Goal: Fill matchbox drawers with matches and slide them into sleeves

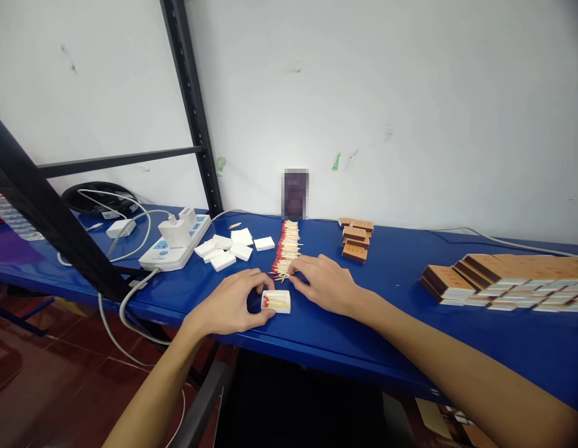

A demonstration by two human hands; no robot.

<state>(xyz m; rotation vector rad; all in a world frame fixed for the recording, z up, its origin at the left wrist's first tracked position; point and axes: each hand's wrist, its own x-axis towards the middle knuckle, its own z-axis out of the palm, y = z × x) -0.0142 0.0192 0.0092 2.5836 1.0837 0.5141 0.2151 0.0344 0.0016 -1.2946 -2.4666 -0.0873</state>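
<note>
My left hand (239,302) is closed on a small white matchbox tray (287,302), thumb at its near side and fingers at its far side. Several red-tipped matches lie inside the tray. Just beyond it, a long row of loose matches (289,246) stretches toward the wall, red heads to the left. My right hand (321,281) has its fingertips pinched at the near right end of this row. Whether a match is between those fingertips is too small to make out. Left of the row lie several white tray pieces (226,249).
Brown matchbox sleeves (356,239) sit at the back right of the row. A large stack of matchboxes (512,280) stands at the far right. On the left are a power strip (177,242), cables and a black shelf post (190,99). The blue table's front edge (326,358) is close.
</note>
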